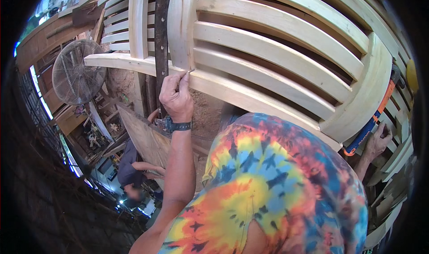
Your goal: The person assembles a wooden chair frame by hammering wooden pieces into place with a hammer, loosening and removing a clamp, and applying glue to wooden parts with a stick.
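From my end of the feed I see the left hand [176, 97] with its fingers curled in, thumb and forefinger drawn together at the joint where a broad pale wooden upright [182, 26] meets a long, pale, curved wooden rail [250, 98]; I can't tell whether something small is pinched between the tips. A dark-banded wristwatch [178, 125] circles that wrist. The rail forms the near edge of a pale, slatted wooden panel [272, 52], which fills the upper middle of my view, its curved slats running from the upright to a wide, bowed end piece [366, 88]. Just left of the upright, a dark strip dotted with holes [161, 30] crosses the rail. Over on the right I have the right hand [379, 142], fingers partly bent, just beside the orange-and-blue handle of a dark-headed hammer [373, 117]; I can't make out whether it has hold of the handle. The hammer slants along the outer side of the end piece, its head at the upper end. A multicoloured tie-dye shirt [268, 173] takes up the lower middle. To the left I see a round, wire-caged fan [79, 72], and below it a person in a dark top [129, 164] near a brown wooden board [147, 140].
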The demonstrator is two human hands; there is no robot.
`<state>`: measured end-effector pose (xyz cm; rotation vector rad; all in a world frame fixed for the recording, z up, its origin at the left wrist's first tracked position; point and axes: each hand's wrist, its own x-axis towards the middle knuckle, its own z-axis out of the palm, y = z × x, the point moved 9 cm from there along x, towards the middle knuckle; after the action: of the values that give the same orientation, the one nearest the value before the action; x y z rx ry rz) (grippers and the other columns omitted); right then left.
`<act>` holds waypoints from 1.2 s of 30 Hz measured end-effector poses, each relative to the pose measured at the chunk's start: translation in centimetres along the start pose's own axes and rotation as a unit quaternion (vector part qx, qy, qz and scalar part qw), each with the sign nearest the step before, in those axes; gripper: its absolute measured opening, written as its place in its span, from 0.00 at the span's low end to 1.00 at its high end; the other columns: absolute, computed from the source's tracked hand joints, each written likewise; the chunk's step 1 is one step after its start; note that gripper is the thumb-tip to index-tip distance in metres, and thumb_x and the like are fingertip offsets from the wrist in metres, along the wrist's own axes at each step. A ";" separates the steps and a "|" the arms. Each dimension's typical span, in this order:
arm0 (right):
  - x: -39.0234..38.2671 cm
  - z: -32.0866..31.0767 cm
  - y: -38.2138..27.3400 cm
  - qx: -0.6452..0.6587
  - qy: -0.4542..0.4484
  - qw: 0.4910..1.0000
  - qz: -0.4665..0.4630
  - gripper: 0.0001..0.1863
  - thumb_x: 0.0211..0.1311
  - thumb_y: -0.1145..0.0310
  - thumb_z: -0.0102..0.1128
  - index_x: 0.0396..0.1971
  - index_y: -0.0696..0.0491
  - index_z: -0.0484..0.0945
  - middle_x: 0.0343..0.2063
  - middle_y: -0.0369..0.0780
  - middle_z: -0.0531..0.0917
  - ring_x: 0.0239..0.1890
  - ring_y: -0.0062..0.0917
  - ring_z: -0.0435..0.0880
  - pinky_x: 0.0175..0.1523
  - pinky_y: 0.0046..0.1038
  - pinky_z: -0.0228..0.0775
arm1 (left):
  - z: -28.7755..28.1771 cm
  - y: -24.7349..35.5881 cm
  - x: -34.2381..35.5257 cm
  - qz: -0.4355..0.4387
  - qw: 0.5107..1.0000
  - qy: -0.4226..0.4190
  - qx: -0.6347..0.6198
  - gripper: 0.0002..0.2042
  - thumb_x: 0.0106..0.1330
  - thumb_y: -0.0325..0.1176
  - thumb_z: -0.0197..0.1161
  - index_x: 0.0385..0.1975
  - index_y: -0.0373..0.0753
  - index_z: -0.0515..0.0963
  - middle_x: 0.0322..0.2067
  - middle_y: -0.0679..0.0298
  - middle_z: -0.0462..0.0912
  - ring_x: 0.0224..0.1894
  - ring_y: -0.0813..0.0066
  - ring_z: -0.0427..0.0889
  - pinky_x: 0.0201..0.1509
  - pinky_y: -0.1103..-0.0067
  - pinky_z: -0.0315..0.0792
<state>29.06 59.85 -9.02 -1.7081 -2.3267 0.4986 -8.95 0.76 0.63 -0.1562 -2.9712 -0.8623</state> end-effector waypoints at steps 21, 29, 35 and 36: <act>-0.7 1.5 -6.5 0.177 -0.178 0.968 -0.016 0.19 0.72 0.62 0.60 0.54 0.59 0.78 0.37 0.38 0.84 0.39 0.18 0.80 0.45 0.23 0.71 | -0.2 -6.2 -4.8 -0.253 0.928 -0.043 -0.269 0.05 0.61 0.23 0.69 0.33 0.30 0.81 0.30 0.67 0.83 0.29 0.87 0.77 0.35 0.87 0.71; 0.7 2.0 -7.4 0.244 -0.267 0.932 0.026 0.20 0.57 0.72 0.63 0.50 0.59 0.74 0.26 0.35 0.77 0.25 0.18 0.76 0.29 0.21 0.70 | -1.1 -6.8 -3.1 -0.194 0.897 0.113 -0.380 0.07 0.72 0.25 0.58 0.43 0.28 0.77 0.36 0.60 0.86 0.36 0.79 0.83 0.45 0.84 0.75; 1.5 -1.8 -11.9 0.310 -0.210 0.925 0.058 0.14 0.59 0.69 0.58 0.44 0.56 0.75 0.22 0.33 0.73 0.19 0.18 0.75 0.21 0.19 0.67 | -2.7 -5.6 -3.0 -0.086 0.930 0.288 -0.213 0.07 0.70 0.30 0.61 0.37 0.32 0.83 0.33 0.57 0.87 0.34 0.69 0.85 0.38 0.74 0.76; 1.2 -2.8 -13.2 0.303 -0.189 0.933 0.040 0.13 0.60 0.70 0.59 0.43 0.57 0.74 0.23 0.34 0.73 0.18 0.17 0.73 0.20 0.19 0.66 | -2.5 -5.8 -3.1 -0.084 0.925 0.299 -0.218 0.07 0.70 0.30 0.61 0.37 0.32 0.83 0.33 0.57 0.87 0.34 0.69 0.85 0.38 0.74 0.76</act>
<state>18.10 57.88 -1.36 -1.4872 -1.9957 1.4951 -6.45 -5.67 -0.54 0.3022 -2.2188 -1.3015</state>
